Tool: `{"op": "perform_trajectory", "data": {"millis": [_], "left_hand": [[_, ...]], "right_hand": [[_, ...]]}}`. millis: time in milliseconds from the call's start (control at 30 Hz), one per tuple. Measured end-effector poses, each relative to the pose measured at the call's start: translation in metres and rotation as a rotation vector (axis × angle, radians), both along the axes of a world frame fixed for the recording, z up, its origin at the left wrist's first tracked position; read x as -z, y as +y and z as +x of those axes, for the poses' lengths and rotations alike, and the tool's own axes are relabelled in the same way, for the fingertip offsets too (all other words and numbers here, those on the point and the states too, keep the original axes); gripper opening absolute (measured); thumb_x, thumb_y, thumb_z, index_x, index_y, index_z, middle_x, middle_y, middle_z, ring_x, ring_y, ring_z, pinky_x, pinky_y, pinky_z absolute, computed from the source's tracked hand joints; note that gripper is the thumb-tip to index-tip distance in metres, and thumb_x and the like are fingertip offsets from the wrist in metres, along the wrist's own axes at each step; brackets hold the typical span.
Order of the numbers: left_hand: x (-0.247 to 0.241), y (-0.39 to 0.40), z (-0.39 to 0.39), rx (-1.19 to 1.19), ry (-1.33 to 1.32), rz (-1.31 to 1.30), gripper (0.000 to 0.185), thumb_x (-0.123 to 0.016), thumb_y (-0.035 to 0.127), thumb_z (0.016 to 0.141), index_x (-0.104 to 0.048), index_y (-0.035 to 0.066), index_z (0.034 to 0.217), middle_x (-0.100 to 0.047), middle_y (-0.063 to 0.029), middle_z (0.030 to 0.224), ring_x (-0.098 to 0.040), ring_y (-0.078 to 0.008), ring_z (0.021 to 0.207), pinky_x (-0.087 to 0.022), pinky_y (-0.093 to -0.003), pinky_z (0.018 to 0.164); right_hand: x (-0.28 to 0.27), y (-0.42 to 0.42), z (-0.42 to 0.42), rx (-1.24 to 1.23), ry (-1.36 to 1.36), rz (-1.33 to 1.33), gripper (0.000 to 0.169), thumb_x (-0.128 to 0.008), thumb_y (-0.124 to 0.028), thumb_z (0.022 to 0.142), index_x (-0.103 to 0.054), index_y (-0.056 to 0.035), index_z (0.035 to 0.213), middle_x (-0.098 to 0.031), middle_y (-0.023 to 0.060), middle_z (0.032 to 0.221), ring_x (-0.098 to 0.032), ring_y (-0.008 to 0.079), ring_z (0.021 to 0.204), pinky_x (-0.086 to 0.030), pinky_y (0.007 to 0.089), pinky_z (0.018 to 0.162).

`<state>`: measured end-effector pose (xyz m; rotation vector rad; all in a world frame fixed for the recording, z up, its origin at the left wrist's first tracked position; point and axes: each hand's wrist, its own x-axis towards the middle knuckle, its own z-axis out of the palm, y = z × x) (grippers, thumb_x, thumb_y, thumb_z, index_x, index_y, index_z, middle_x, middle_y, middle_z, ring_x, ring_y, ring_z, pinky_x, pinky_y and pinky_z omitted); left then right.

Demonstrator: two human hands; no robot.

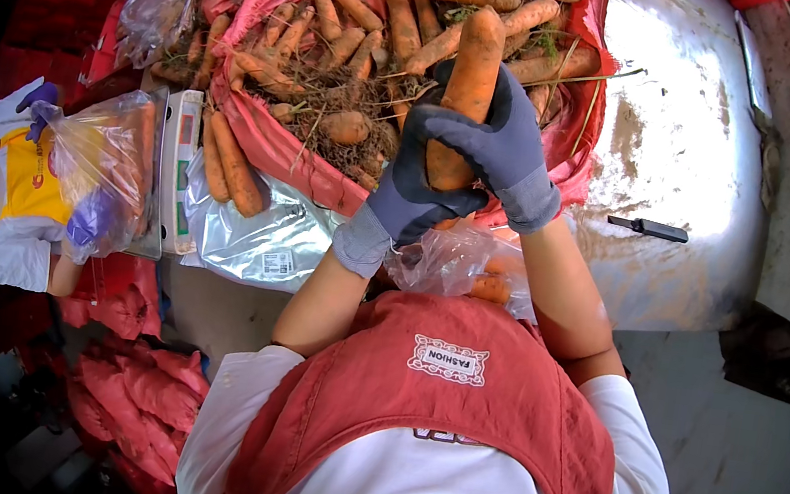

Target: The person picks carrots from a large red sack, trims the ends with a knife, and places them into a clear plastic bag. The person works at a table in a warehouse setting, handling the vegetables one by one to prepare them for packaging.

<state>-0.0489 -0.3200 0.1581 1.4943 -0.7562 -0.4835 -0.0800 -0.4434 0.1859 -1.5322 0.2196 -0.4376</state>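
Observation:
Both gloved hands close around one large, thick carrot (474, 69), held upright over the front of a red woven sack (275, 154). My left hand (415, 182) wraps its lower part from the left. On the right side, my right hand (513, 131) grips it, fingers partly hidden behind. Inside the opened sack lie many carrots (403, 28) with soil, roots and green stem bits. Below my hands, against my red apron (419, 402), a clear plastic bag (423, 262) has carrots in it. What my left fingers touch underneath is partly hidden.
A utility knife (647, 228) lies on the metal table (693, 281) at right. Left are two loose carrots (236, 168), flat plastic bags (253, 235) and a weighing scale (178, 171). A co-worker in purple gloves handles a bag of carrots (108, 157). Red sacks (140, 393) lie lower left.

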Motion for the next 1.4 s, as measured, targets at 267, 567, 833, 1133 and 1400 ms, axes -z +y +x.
{"op": "perform_trajectory", "data": {"millis": [267, 567, 833, 1133, 1400], "left_hand": [[-0.001, -0.006, 0.005, 0.053, 0.171, -0.06, 0.095, -0.081, 0.015, 0.055, -0.024, 0.005, 0.131, -0.039, -0.0089, 0.123, -0.042, -0.0204, 0.113, -0.037, -0.0319, 0.092], [-0.011, -0.003, 0.0, 0.034, 0.44, -0.093, 0.083, -0.079, 0.008, 0.056, -0.033, 0.006, 0.125, -0.051, -0.0069, 0.11, -0.053, -0.0169, 0.097, -0.046, -0.0299, 0.082], [0.026, -0.004, 0.017, -0.065, 0.053, 0.194, 0.088, -0.082, 0.025, 0.057, -0.032, 0.003, 0.127, -0.043, -0.011, 0.121, -0.045, -0.0242, 0.11, -0.039, -0.0347, 0.093], [0.032, -0.007, 0.009, 0.033, 0.87, -0.228, 0.069, -0.072, 0.015, 0.071, -0.031, 0.005, 0.125, -0.048, -0.0132, 0.112, -0.056, -0.0264, 0.092, -0.05, -0.0333, 0.071], [0.04, -0.001, 0.011, 0.016, 0.933, -0.045, 0.022, -0.07, 0.013, 0.072, -0.057, 0.003, 0.088, -0.058, -0.0038, 0.073, -0.054, -0.0137, 0.052, -0.041, -0.0243, 0.042]], "right_hand": [[0.002, -0.009, 0.003, 0.051, -0.065, -0.045, 0.031, -0.067, -0.026, 0.076, -0.054, 0.0014, 0.085, -0.054, 0.0083, 0.075, -0.05, 0.0168, 0.067, -0.042, 0.0313, 0.063], [0.016, -0.021, 0.008, 0.165, -0.068, -0.068, 0.031, -0.045, -0.025, 0.092, -0.052, 0.0043, 0.085, -0.046, 0.0072, 0.063, -0.039, 0.0096, 0.06, -0.038, 0.0268, 0.054], [0.039, -0.018, 0.014, -0.121, -0.005, 0.12, 0.031, -0.062, -0.02, 0.082, -0.05, 0.0005, 0.102, -0.053, 0.0037, 0.088, -0.049, 0.0095, 0.081, -0.045, 0.0267, 0.07], [0.069, -0.019, 0.017, 0.017, 0.084, 0.617, 0.026, -0.057, -0.017, 0.084, -0.051, 0.0003, 0.103, -0.059, 0.0081, 0.089, -0.057, 0.0168, 0.077, -0.047, 0.0286, 0.068], [0.048, -0.026, 0.011, 0.256, 0.258, -0.631, 0.034, -0.046, -0.011, 0.086, -0.045, -0.0079, 0.12, -0.059, 0.017, 0.099, -0.055, 0.0349, 0.09, -0.044, 0.0394, 0.08]]}}
